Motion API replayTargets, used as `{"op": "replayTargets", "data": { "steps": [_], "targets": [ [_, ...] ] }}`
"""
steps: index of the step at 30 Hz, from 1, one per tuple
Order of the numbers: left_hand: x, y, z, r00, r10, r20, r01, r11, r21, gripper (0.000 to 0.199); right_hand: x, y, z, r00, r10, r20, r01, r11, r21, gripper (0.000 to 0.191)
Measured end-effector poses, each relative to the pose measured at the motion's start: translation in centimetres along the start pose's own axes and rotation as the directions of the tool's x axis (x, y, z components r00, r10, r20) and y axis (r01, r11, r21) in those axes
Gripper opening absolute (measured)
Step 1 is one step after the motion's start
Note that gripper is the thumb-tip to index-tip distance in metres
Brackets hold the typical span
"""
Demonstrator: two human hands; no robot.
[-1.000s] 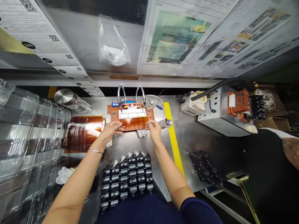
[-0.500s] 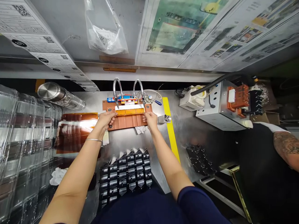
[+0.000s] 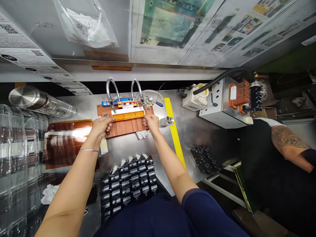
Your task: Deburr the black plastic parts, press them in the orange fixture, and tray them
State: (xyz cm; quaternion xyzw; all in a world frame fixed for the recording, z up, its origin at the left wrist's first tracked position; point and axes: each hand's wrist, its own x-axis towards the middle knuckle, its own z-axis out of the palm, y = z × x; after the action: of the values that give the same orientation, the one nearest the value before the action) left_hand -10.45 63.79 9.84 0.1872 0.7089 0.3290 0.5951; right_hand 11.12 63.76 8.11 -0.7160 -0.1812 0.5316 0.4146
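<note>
A narrow amber strip [image 3: 128, 116] with small dark marks along it lies across the front of a white bar on a brown fixture block [image 3: 126, 127]. My left hand [image 3: 100, 127] pinches the strip's left end, and my right hand [image 3: 152, 123] pinches its right end. Both hands are closed, with the fingertips just over the block. Two bent metal gooseneck hoses [image 3: 108, 86] arch down to the white bar. Behind it sits a blue part [image 3: 106, 103], with a blue-handled lever [image 3: 158, 103] at the right.
Black moulded trays [image 3: 128, 179] lie close to my body. Amber sheets [image 3: 65, 144] and stacked clear plastic trays [image 3: 14, 158] are at the left, near a steel flask [image 3: 41, 102]. Right of a yellow tape line [image 3: 174, 131] stands a white machine box [image 3: 219, 110]; a co-worker's arm [image 3: 288, 141] is beyond.
The view has shifted, so the bench things appear further left. Both my hands keep their pinch on the strip's ends, and the strip stays at the white bar.
</note>
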Motion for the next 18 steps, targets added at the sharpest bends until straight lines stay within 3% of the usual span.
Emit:
{"op": "replayTargets", "data": {
  "steps": [9, 13, 16, 17, 18],
  "targets": [
    [0.2, 0.0, -0.1, 1.0, 0.014, -0.017, -0.014, 0.999, 0.045, 0.027, 0.5, -0.3, 0.0, 0.997, 0.061, 0.043, -0.059, 0.997, -0.047, 0.02],
    [0.7, 0.3, -0.9, 0.998, -0.032, 0.05, 0.027, 0.995, 0.094, 0.024, 0.6, -0.2, -2.3, 0.985, 0.113, 0.134, -0.098, 0.989, -0.115, 0.023],
    [0.3, 0.1, -2.4, 0.989, -0.032, 0.141, 0.021, 0.997, 0.079, 0.015, -2.5, 2.3, -6.1, 0.987, -0.089, 0.137, 0.117, 0.97, -0.213, 0.025],
    [0.0, -0.1, -2.9, 0.988, -0.016, 0.151, 0.007, 0.998, 0.063, 0.013, -4.2, 3.9, -7.6, 0.968, -0.198, 0.155, 0.234, 0.934, -0.27, 0.026],
    [-0.5, -0.4, -3.5, 0.99, 0.002, 0.144, -0.009, 0.999, 0.044, 0.012, -6.2, 5.8, -9.2, 0.961, -0.224, 0.164, 0.265, 0.917, -0.297, 0.026]
  ]
}}
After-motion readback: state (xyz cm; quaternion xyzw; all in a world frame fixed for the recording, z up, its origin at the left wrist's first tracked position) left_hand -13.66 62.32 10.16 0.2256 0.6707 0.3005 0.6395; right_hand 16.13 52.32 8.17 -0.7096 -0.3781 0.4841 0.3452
